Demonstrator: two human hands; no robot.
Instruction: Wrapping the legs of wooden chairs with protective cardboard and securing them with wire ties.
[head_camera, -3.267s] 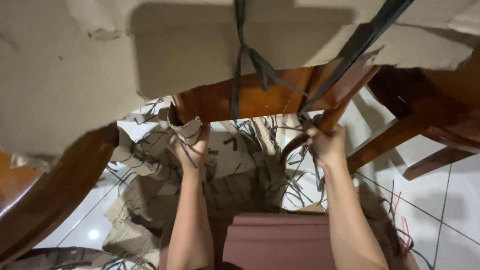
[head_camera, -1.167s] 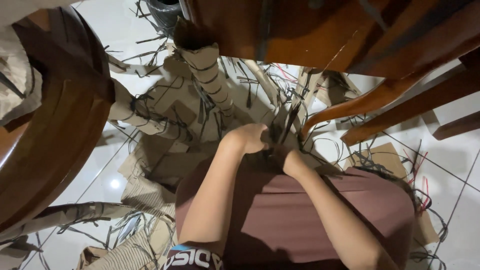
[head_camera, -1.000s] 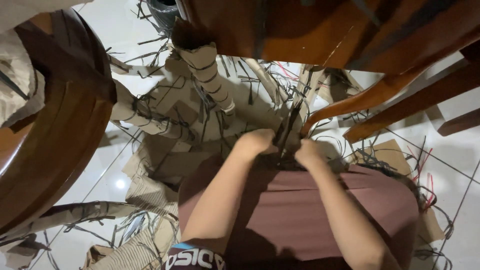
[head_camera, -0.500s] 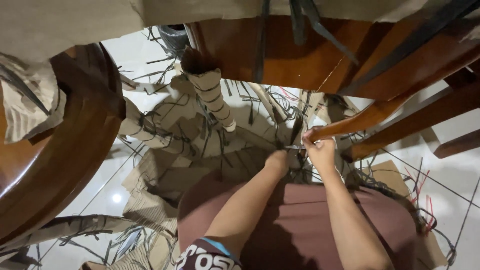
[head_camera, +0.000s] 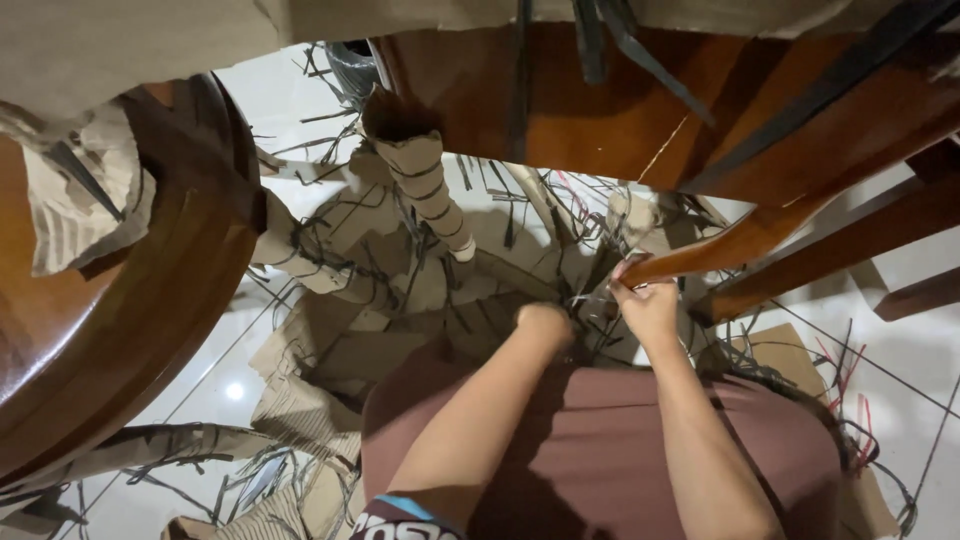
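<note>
A round wooden tabletop (head_camera: 90, 330) leans at the left, a paper-wrapped leg (head_camera: 428, 190) stands behind, and torn cardboard (head_camera: 300, 400) and cut black straps (head_camera: 250, 480) litter the white tiled floor (head_camera: 930, 340).

place: room of a home, furniture being unpacked | floor: glossy white tiles (head_camera: 930, 290) | furniture: polished dark wooden pieces (head_camera: 620, 110), legs (head_camera: 425, 185) wrapped in brown paper | litter: torn cardboard (head_camera: 330, 330) and cut black straps (head_camera: 300, 265) strewn across the floor
</note>
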